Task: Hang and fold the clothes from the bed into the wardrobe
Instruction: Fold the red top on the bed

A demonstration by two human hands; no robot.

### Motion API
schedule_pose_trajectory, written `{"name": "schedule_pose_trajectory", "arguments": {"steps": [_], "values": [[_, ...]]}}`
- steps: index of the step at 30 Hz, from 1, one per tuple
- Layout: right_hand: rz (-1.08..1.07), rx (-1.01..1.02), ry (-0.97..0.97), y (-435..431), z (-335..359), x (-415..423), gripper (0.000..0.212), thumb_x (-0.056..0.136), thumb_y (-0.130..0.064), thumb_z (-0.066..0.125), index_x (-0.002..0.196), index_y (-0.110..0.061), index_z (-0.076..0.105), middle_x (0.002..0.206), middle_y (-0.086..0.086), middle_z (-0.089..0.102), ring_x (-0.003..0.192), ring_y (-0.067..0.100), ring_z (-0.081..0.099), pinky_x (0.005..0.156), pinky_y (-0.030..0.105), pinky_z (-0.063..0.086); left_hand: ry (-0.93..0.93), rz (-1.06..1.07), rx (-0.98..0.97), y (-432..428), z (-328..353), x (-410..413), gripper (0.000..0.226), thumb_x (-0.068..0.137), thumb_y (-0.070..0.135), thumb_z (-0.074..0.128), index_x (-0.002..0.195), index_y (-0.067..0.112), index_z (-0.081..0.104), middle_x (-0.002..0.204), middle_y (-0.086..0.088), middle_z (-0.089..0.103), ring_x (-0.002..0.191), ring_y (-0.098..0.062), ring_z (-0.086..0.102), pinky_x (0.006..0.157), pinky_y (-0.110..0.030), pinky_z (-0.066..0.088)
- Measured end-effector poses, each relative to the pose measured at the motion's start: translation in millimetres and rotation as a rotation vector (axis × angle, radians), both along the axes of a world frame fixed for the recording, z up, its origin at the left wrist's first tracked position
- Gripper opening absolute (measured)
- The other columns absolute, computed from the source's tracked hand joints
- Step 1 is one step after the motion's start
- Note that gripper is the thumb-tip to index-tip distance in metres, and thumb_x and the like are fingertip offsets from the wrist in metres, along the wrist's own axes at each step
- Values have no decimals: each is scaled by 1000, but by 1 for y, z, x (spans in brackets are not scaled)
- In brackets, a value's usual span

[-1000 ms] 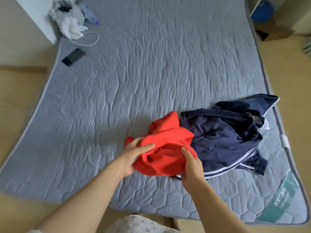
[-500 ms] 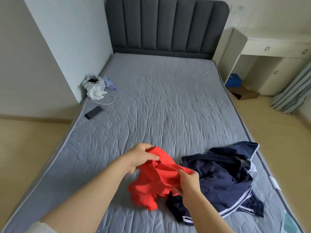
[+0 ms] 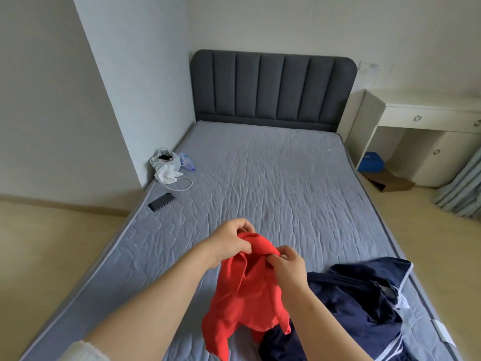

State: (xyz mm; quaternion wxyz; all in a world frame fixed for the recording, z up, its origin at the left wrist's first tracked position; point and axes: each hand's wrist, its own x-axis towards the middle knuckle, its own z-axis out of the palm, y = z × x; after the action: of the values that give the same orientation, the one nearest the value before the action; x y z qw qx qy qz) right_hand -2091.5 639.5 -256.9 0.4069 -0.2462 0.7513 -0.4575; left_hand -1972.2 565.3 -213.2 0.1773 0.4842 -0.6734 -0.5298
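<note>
Pinching red garment (image 3: 247, 295) at top edge: left hand (image 3: 231, 241) fingers curled tight on cloth, right hand (image 3: 289, 264) thumb and fingertips nipping fold just beside. Garment hangs over grey mattress (image 3: 260, 178), beside navy garment (image 3: 351, 308) heaped at right. White tag (image 3: 442, 332) on mattress edge, print unreadable.

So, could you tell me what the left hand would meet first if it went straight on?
The left hand pinches the red garment, so that comes first. Beyond it, the line seems to run over bare mattress towards the headboard, though depth is unclear.
</note>
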Motion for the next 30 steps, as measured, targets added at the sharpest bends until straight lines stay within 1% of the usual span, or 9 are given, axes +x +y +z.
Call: {"name": "schedule_pose_trajectory", "arguments": {"steps": [5, 7, 11, 15, 18, 21, 24, 26, 30], "values": [[-49, -80, -87, 0, 11, -8, 18, 78, -8, 58, 63, -14, 51, 54, -3, 54, 53, 15, 45, 51, 26, 33, -392, 181, -53, 6, -38, 13, 16, 81, 10, 47, 73, 24, 46, 78, 2, 56, 73, -18, 54, 56, -25, 38], [-57, -56, -102, 3, 10, -11, 16, 82, -9, 54, 67, -13, 49, 63, 3, 55, 58, 17, 46, 52, 26, 33, -377, 282, 73, 8, -45, 18, 20, 87, 8, 35, 84, 20, 51, 93, -9, 57, 83, -27, 56, 64, -29, 46], [18, -19, -20, 10, 7, -13, 17, 85, -16, 54, 72, -14, 44, 66, 0, 45, 59, 14, 40, 54, 27, 33, -37, 523, 263, 5, -37, 15, 37, 89, 0, 24, 97, 18, 55, 98, -14, 57, 82, -29, 56, 61, -36, 53], [155, 1, 75, 19, 10, -9, 26, 72, -30, 73, 81, -18, 51, 75, -3, 59, 76, 21, 60, 79, 39, 49, 251, 632, 327, 5, -15, -1, 39, 89, -5, 25, 77, 17, 55, 69, -7, 60, 56, -20, 53, 46, -21, 43], [202, 10, 156, 21, 15, -11, 27, 69, -36, 71, 84, -21, 53, 78, -5, 60, 87, 23, 62, 91, 46, 47, 451, 665, 379, 3, 4, -9, 34, 90, -7, 36, 74, 17, 56, 49, -3, 61, 43, -15, 55, 38, -17, 43], [185, 26, 230, 21, 15, -15, 19, 72, -30, 64, 73, -19, 49, 68, -4, 55, 76, 23, 57, 85, 43, 47, 559, 681, 387, -2, 21, -12, 29, 90, -3, 45, 75, 18, 59, 66, -5, 58, 54, -14, 51, 41, -17, 42], [175, 28, 292, 23, 11, -19, 20, 77, -17, 57, 65, -20, 41, 61, -5, 48, 60, 14, 47, 60, 31, 40, 716, 696, 407, -3, 33, -16, 32, 92, -6, 40, 77, 15, 59, 75, -6, 56, 61, -14, 51, 40, -16, 45], [177, 23, 345, 23, 8, -23, 24, 75, -6, 51, 62, -20, 36, 59, -4, 43, 53, 11, 39, 48, 28, 28, 850, 725, 428, -2, 41, -17, 30, 93, -7, 39, 79, 12, 58, 74, -7, 54, 53, -13, 56, 39, -15, 46], [134, 44, 409, 25, -1, -31, 25, 73, 3, 43, 60, -18, 36, 65, 2, 44, 56, 17, 35, 46, 29, 23, 1091, 768, 427, -8, 63, -13, 23, 92, -5, 45, 80, 9, 58, 52, -3, 59, 34, -5, 53, 38, -14, 45]]}}
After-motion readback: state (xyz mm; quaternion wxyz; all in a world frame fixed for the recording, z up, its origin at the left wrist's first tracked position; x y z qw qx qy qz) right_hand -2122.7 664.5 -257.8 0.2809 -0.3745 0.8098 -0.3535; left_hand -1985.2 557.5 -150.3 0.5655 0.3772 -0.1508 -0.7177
